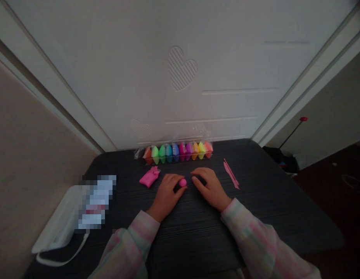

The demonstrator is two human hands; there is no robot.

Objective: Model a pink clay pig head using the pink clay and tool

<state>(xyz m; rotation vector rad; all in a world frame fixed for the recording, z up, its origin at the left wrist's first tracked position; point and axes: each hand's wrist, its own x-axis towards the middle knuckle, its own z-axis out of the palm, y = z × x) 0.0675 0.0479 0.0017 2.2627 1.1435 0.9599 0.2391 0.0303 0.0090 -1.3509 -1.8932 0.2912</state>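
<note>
A small round pink ball of what looks like modelling clay (182, 182) is between the thumb and fingertips of my left hand (167, 192), close to the dark table top. My right hand (209, 186) is just to the right of the ball and apart from it, thumb and fingers curved with a gap and nothing between them. Left of my left hand lies a pink packet (150, 176), crumpled at its top end. Pink flat modelling tools (231, 174) rest on the table to the right of my right hand.
Along the table's (186, 248) back edge stands a clear-wrapped row of several coloured clay packets (176, 152), against a white panel (226, 69) with heart reliefs. On the left are a white case (56, 221), a blurred-out device (97, 201) and a white cable (62, 262).
</note>
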